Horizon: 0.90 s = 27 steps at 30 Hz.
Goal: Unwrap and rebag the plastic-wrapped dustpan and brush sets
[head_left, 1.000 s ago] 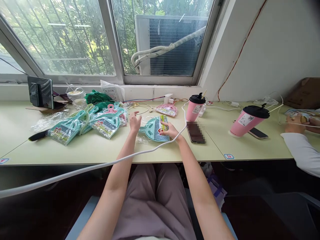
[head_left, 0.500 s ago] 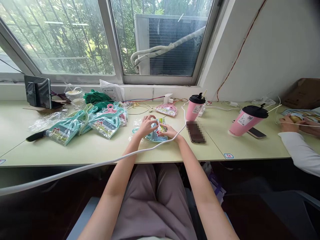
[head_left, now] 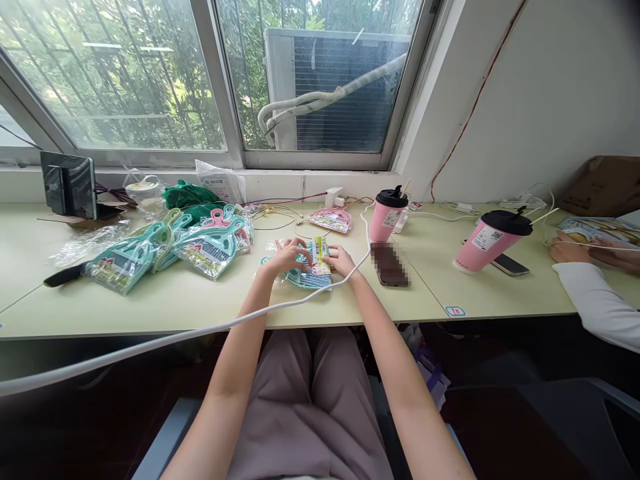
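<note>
Since a white cable [head_left: 300, 305] crosses both forearms, a tug could shift the bagged teal dustpan [head_left: 311, 279] under the spread left hand [head_left: 287, 257] and spread right hand [head_left: 341, 260].

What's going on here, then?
A person seated at a pale green desk has their left hand and right hand on a teal plastic hand brush in clear wrapping. More bagged brushes lie in a heap to their left. Further along the desk, a co-worker's hands are at a printed packet, near a pink lidded cup.
</note>
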Each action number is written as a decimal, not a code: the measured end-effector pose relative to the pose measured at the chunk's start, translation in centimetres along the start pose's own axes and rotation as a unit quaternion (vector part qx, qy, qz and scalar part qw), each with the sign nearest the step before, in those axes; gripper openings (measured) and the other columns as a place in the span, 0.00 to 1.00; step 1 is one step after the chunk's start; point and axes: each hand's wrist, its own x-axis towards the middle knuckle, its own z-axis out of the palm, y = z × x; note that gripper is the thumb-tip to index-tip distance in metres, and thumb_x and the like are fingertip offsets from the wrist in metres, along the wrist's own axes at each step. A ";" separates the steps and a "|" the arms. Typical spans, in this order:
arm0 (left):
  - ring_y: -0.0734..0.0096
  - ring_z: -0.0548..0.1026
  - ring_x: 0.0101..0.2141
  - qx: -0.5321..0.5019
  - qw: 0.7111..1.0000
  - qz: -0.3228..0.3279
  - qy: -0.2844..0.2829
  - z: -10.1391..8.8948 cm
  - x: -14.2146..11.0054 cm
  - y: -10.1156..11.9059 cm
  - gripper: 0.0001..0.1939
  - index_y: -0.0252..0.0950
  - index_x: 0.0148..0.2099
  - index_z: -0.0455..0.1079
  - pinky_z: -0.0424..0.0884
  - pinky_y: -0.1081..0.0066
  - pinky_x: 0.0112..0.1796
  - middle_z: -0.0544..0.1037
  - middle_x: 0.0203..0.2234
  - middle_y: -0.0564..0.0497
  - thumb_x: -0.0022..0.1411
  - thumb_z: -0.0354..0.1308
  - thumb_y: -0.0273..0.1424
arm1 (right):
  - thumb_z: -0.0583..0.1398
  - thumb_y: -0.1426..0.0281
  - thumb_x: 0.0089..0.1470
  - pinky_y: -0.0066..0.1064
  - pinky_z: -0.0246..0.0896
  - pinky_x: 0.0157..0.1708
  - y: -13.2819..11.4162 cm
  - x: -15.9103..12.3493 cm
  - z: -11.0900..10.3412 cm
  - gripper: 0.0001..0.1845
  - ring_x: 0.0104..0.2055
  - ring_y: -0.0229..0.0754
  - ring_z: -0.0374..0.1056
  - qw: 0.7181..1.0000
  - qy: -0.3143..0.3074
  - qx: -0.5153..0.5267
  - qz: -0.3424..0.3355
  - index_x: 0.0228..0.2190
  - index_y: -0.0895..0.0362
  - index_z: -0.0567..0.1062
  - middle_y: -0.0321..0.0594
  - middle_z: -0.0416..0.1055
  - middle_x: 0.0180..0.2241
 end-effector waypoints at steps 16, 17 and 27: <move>0.51 0.73 0.33 0.064 0.997 -0.018 0.029 1.5 -0.3 0.8 0.25 0.40 0.14 0.59 0.63 0.60 0.45 0.61 0.11 0.50 0.45 0.67 0.48 | 0.71 0.79 0.31 0.44 0.75 0.42 0.0 -0.2 -0.3 0.46 0.41 0.47 0.76 1.000 -0.016 0.012 -0.017 0.52 0.52 0.63 0.43 0.75 0.43; 0.51 0.74 0.32 0.073 0.997 -0.020 0.026 1.5 -0.4 0.9 0.24 0.40 0.14 0.59 0.63 0.59 0.44 0.62 0.11 0.50 0.44 0.67 0.46 | 0.72 0.79 0.29 0.44 0.75 0.42 -0.2 -0.5 -0.3 0.49 0.42 0.48 0.76 0.999 -0.030 0.007 -0.025 0.54 0.52 0.62 0.43 0.75 0.43; 0.31 0.70 0.47 0.149 0.986 -0.033 0.074 4.1 -2.0 2.7 0.12 0.36 0.28 0.74 0.52 0.45 0.53 0.77 0.31 0.33 0.50 0.66 0.40 | 0.73 0.77 0.27 0.52 0.71 0.50 -1.4 -2.1 0.1 0.63 0.51 0.56 0.71 0.993 -0.075 -0.003 -0.096 0.64 0.46 0.56 0.47 0.71 0.51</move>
